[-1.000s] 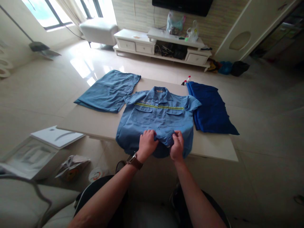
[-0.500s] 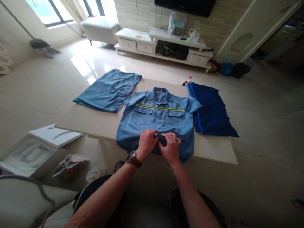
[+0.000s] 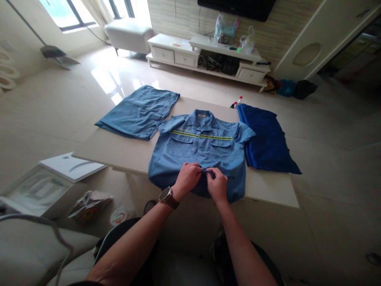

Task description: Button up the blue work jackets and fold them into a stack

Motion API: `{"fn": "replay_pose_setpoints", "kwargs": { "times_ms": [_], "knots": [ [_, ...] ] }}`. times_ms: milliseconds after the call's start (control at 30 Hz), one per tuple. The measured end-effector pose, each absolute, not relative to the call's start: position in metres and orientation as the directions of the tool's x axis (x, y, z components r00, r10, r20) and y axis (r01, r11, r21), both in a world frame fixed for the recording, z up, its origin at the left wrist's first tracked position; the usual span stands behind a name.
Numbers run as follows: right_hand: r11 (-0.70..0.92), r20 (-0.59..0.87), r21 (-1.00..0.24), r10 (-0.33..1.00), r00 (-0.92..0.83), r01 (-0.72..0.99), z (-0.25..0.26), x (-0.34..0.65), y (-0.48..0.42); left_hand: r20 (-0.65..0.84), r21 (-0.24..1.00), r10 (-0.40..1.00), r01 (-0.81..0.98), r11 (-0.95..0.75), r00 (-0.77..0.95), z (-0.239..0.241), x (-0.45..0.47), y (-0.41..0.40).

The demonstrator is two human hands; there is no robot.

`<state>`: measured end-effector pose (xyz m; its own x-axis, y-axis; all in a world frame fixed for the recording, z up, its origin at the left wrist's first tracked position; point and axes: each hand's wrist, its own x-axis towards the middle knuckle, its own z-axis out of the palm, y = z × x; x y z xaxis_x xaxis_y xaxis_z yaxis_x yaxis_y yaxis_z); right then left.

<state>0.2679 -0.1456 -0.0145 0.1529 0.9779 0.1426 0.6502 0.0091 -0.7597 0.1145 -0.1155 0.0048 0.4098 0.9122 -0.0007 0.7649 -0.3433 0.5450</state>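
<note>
One shirt (image 3: 181, 147), face-up on surface (image 3: 125, 153), collar (image 3: 210, 121) directly away, lower front pinched by left hand (image 3: 189, 177) and right hand (image 3: 217, 183), equally near.

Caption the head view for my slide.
Left hand and right hand pinch the lower front of a yellow-striped blue shirt on a pale table.

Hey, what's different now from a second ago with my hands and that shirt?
Your right hand has moved left, closer to your left hand, so the cloth stretched between them at the lower front of the light-blue collared shirt is now gathered into a small pinch. The shirt's collar and the folded blue garments on either side, lighter and darker, stayed put.
</note>
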Motion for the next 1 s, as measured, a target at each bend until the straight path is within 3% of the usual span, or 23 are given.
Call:
{"fn": "replay_pose_setpoints", "kwargs": {
  "times_ms": [200, 367, 533, 667, 800, 900, 1000],
  "knots": [
    [0.026, 0.199, -0.696, 0.967, 0.158, 0.717, -0.012, 0.264, -0.15, 0.043, 0.512, 0.881, 0.747, -0.424, 0.471, 0.006, 0.111, -0.117],
    [-0.05, 0.229, -0.727, 0.923, 0.31, 0.685, -0.017, 0.276, -0.144, 0.027, 0.527, 0.791, 0.664, -0.531, 0.611, 0.016, 0.107, -0.124],
    [0.05, 0.301, -0.779, 0.905, 0.302, 0.625, -0.016, 0.289, -0.137, -0.127, 0.531, 0.802, 0.723, -0.442, 0.584, 0.007, 0.094, -0.129],
    [0.003, 0.142, -0.887, 0.953, 0.266, 0.463, -0.022, 0.293, -0.137, -0.242, 0.575, 0.81, 0.751, -0.324, 0.534, -0.003, 0.087, -0.126],
    [-0.143, -0.101, -0.978, 0.961, 0.256, 0.152, -0.024, 0.294, -0.135, -0.248, 0.539, 0.892, 0.819, -0.197, 0.377, -0.008, 0.101, -0.123],
    [-0.247, -0.259, -0.965, 0.954, 0.15, -0.092, -0.014, 0.295, -0.136, -0.22, 0.467, 0.938, 0.873, -0.14, 0.268, -0.011, 0.119, -0.124],
    [-0.278, -0.295, -0.94, 0.954, 0.062, -0.196, -0.002, 0.299, -0.138, -0.173, 0.412, 0.967, 0.905, -0.101, 0.186, -0.013, 0.131, -0.126]
  ]
}}
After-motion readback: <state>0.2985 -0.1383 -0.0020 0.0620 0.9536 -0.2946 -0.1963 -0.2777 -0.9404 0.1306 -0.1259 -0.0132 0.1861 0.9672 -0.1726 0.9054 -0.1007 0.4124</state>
